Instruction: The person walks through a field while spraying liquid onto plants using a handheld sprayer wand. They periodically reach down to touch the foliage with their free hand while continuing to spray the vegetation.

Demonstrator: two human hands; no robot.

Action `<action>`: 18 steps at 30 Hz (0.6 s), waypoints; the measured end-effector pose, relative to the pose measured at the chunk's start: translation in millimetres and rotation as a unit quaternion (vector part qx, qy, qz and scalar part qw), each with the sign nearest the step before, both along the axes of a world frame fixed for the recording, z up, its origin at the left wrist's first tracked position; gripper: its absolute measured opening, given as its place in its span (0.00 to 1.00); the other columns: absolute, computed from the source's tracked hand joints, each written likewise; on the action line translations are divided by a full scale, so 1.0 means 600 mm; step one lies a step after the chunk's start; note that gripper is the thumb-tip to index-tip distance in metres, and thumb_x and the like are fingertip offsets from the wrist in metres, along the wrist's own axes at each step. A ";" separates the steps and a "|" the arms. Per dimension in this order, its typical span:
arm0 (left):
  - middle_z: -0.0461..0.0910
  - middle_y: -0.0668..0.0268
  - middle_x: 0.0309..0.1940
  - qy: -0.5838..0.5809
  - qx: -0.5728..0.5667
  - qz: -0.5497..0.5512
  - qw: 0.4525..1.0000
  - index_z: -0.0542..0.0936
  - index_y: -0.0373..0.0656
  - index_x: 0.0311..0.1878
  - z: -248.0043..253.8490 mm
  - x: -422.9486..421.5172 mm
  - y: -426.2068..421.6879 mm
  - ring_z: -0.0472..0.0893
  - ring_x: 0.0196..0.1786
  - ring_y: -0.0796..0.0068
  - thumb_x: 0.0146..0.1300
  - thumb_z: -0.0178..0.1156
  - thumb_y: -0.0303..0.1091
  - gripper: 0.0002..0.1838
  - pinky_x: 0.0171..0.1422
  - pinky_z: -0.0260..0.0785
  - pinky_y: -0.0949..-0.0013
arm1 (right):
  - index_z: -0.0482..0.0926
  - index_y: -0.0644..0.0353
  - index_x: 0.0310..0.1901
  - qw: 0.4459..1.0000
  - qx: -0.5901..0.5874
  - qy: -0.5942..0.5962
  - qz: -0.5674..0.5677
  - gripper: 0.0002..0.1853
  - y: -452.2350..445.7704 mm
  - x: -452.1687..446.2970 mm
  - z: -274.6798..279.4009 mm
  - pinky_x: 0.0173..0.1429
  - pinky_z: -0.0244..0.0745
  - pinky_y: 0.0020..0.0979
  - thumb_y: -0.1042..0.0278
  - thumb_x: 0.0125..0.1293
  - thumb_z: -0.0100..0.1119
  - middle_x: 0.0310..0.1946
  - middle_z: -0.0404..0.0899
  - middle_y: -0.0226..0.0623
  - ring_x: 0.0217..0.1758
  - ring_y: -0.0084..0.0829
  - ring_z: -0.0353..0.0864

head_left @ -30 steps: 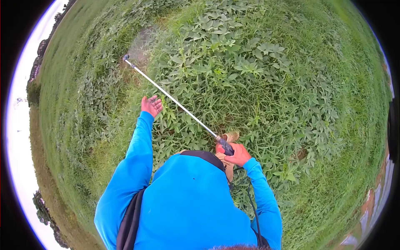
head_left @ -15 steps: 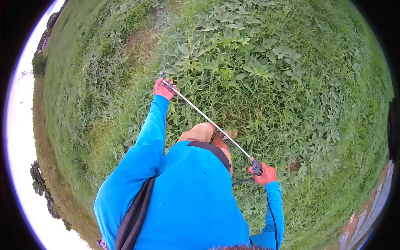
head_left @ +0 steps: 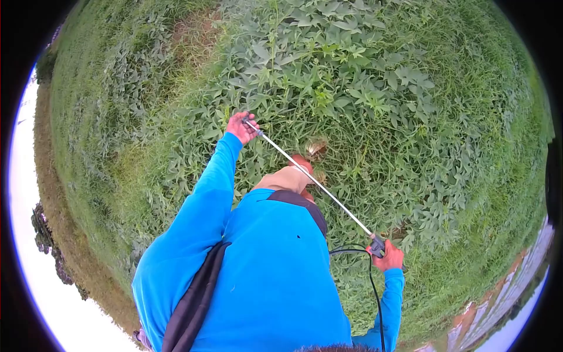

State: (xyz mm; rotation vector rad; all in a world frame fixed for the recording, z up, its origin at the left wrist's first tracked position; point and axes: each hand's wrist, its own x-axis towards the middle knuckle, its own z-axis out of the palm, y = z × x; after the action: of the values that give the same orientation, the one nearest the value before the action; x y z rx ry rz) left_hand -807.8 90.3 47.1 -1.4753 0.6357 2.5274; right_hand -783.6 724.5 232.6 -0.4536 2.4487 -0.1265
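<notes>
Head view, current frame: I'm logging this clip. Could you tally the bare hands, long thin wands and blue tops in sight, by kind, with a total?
Bare hands: 2 (left hand, right hand)
Long thin wand: 1
Blue top: 1
Total: 4

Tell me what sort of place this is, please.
It looks like an open farm field, perhaps a weedy crop plot. Broad, lobed, green-leaved plants grow thickly among thin, light-green grass, and dark, leafy trees stand at the far left.
</notes>
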 end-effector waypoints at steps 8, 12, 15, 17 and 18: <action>0.81 0.57 0.30 0.134 0.158 -0.156 0.966 0.77 0.37 0.42 0.052 -0.094 0.039 0.81 0.37 0.58 0.55 0.52 0.34 0.14 0.43 0.76 0.56 | 0.68 0.58 0.28 0.995 0.098 -0.008 -0.034 0.26 0.057 -0.073 0.075 0.30 0.71 0.44 0.48 0.38 0.71 0.21 0.75 0.43 0.26 0.49 0.76; 0.80 0.57 0.29 0.143 0.179 -0.184 0.956 0.75 0.35 0.44 0.048 -0.118 0.057 0.81 0.36 0.60 0.55 0.52 0.35 0.16 0.40 0.77 0.59 | 0.70 0.59 0.31 0.989 0.129 -0.039 -0.064 0.25 0.088 -0.106 0.082 0.31 0.71 0.43 0.53 0.35 0.71 0.24 0.76 0.44 0.28 0.50 0.76; 0.80 0.56 0.30 0.172 0.235 -0.202 0.935 0.74 0.35 0.45 0.035 -0.126 0.057 0.81 0.37 0.60 0.54 0.52 0.36 0.17 0.40 0.78 0.60 | 0.70 0.59 0.32 0.995 0.091 -0.028 -0.038 0.25 0.099 -0.127 0.075 0.31 0.70 0.43 0.54 0.35 0.71 0.24 0.76 0.45 0.27 0.51 0.76; 0.80 0.57 0.29 0.151 0.208 -0.200 0.946 0.74 0.34 0.45 0.040 -0.129 0.063 0.81 0.32 0.62 0.54 0.51 0.36 0.19 0.35 0.77 0.64 | 0.70 0.59 0.31 0.994 0.101 -0.035 -0.033 0.25 0.093 -0.144 0.080 0.31 0.70 0.44 0.54 0.35 0.71 0.24 0.76 0.45 0.27 0.51 0.76; 0.81 0.57 0.28 0.132 0.189 -0.211 0.950 0.74 0.33 0.45 0.049 -0.136 0.065 0.81 0.29 0.64 0.54 0.51 0.37 0.18 0.32 0.76 0.66 | 0.70 0.58 0.31 0.993 0.110 -0.039 -0.031 0.25 0.088 -0.151 0.082 0.31 0.69 0.44 0.54 0.36 0.71 0.23 0.76 0.45 0.27 0.51 0.76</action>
State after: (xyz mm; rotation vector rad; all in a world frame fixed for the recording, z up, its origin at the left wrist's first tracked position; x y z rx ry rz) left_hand -889.2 129.2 76.6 -0.7845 0.4099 2.3446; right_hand -874.2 777.6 281.6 -0.2705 2.3656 0.0976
